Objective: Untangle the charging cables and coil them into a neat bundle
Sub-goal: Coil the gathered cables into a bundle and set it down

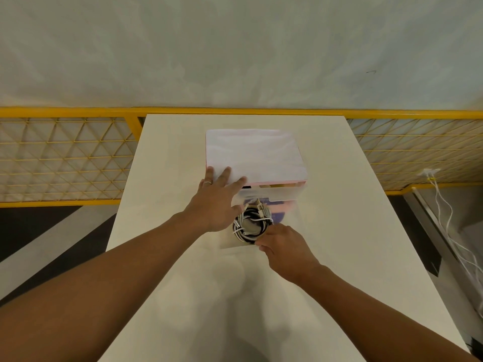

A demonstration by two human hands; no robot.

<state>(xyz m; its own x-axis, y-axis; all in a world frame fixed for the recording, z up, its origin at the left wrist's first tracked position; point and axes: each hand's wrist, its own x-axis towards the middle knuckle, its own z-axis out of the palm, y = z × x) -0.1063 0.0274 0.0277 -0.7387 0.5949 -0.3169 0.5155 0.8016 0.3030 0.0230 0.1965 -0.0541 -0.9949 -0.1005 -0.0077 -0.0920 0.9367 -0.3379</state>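
- Table (pixel 352 231): a white top seen from above. Clock directions take the table's middle as the dial's centre, with 12 o'clock at the far edge.
- Storage box (pixel 256 155): stands toward 12 o'clock of centre and has a pale lid with a pink rim.
- Drawer (pixel 287 212): translucent, drawn out of the box's near face toward 6 o'clock.
- Charging cables (pixel 251 226): black and white leads wound into one round bundle with several plugs at its 12 o'clock side. The bundle lies in the open drawer, near the drawer's left wall.
- Left hand (pixel 218 198): lies flat, palm down, on the box's near left corner at about 10 o'clock of the bundle. The fingers are straight and spread, and their tips press on the lid. A ring (pixel 207 182) shows on one finger.
- Right hand (pixel 283 244): at 4 o'clock of the bundle, knuckles up, fingers curled in at the drawer's near rim and touching the coil's edge. Whether they pinch a cable or the drawer front cannot be told.
- Yellow mesh railing (pixel 65 158): runs behind the table at 12 o'clock, in front of a pale wall.
- Loose white leads (pixel 444 210): hang off the table at 3 o'clock, well apart from the bundle.
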